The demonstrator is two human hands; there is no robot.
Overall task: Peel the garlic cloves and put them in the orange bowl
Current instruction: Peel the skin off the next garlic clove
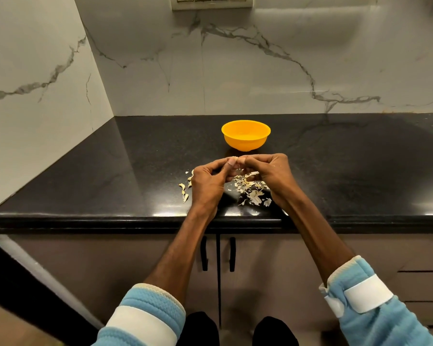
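The orange bowl (245, 137) stands on the black counter, a short way beyond my hands. My left hand (208, 182) and my right hand (269, 174) meet just in front of it, fingers curled, and together pinch a small pale garlic clove (235, 160) between their fingertips. Most of the clove is hidden by my fingers. Pale garlic skins (251, 193) lie scattered on the counter under and between my hands, with a few more skin scraps (184, 191) left of my left hand. The bowl's inside is not readable from here.
The black counter (110, 176) runs from a marble corner wall at the left to the right edge of view. Its front edge (85, 221) lies under my forearms. Cabinet doors with dark handles (218, 253) are below.
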